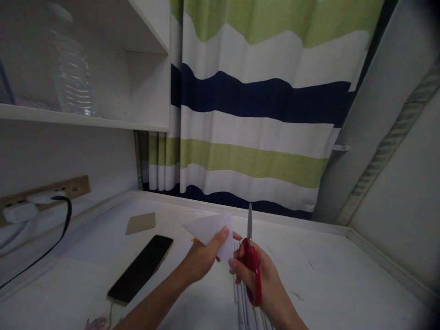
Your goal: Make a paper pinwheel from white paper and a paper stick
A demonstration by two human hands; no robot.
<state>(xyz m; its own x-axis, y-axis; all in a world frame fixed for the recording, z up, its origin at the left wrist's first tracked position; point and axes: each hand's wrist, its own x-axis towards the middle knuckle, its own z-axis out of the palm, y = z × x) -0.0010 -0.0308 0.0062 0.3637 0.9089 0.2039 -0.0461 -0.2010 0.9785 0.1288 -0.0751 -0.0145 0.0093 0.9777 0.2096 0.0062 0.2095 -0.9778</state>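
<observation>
A folded white piece of paper [210, 227], roughly triangular, is pinched in my left hand [205, 259], with the thumb lying across its face. My right hand [264, 270] grips a pair of scissors [253, 266] by the red handles. Their metal blades point upward and look closed, to the right of the paper and apart from it. The right thumb and fingertips come close to the paper's lower right corner; whether they touch it I cannot tell. Beneath the right hand, several thin white strips or rods [243, 305] lie on the white desk, partly hidden.
A black phone [140, 269] with a cable lies left of my hands on the desk [192, 305]. Behind it is a brown card [140, 223]. Plugs sit in a wall socket strip [77, 186]. A shelf [103, 123] holds a clear bottle [74, 73]; a striped curtain [254, 133] hangs behind.
</observation>
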